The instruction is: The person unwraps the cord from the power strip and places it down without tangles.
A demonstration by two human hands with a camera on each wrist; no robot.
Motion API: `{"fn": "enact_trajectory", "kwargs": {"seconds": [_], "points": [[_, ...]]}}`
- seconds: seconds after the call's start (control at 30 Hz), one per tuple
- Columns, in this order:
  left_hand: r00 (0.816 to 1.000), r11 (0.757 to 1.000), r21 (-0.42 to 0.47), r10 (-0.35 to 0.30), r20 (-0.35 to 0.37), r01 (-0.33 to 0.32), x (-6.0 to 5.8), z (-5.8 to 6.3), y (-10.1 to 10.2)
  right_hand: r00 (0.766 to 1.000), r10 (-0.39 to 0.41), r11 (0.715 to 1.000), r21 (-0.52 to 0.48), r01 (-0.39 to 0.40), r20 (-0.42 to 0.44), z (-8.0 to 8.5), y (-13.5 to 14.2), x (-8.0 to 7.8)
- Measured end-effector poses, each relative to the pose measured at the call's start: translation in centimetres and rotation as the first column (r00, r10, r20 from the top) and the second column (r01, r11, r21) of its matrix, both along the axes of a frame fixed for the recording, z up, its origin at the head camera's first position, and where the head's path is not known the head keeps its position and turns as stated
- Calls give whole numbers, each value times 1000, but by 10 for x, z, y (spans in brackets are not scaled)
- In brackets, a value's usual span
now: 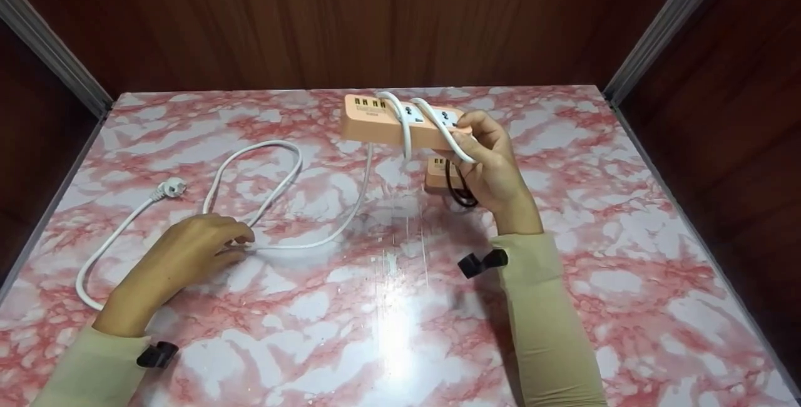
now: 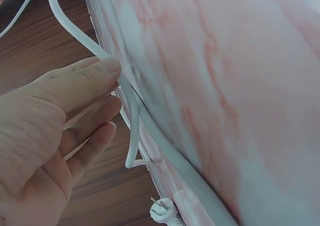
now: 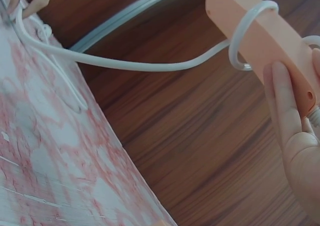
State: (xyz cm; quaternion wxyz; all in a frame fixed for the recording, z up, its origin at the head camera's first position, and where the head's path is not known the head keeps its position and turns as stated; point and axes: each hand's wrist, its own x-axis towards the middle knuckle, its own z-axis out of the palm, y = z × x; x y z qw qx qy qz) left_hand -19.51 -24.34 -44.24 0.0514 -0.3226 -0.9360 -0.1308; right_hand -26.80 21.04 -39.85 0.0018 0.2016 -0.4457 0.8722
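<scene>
My right hand (image 1: 497, 166) holds up a peach-coloured power strip (image 1: 375, 128) by its right end, above the table's far part. White cord is wound round the strip in two spaced turns, and the strip's sockets and USB ports face up. From there the white cable (image 1: 341, 228) sags down to my left hand (image 1: 194, 250), low over the table. In the left wrist view, my fingertips pinch the cable (image 2: 77, 30). Past this hand the cable forms a long loop and ends in a white plug (image 1: 170, 188) lying on the table at the left.
Behind my right hand lies a second peach power strip (image 1: 438, 175) with a black cord (image 1: 462, 197), partly hidden. Dark wood panels (image 1: 350, 25) stand round the red-and-white marbled table (image 1: 325, 344). Black straps (image 1: 482, 263) sit at both wrists.
</scene>
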Motion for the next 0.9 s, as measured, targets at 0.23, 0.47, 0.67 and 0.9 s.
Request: {"fn": "enact_trajectory", "kwargs": {"seconds": [0.23,0.47,0.67,0.9], "points": [[1000,998,66,-13,-24,15,1,5,6,1000,16,1000,-17,-16,-1,1,0,1],[996,979,205,26,-86,-8,4,12,26,999,35,999,-36,-35,-2,2,0,1],[994,931,355,104,-22,-89,6,23,52,998,67,994,-86,-66,10,0,0,0],[987,860,486,152,47,-156,4,28,81,997,77,990,-123,-73,29,-1,-4,-1]]}}
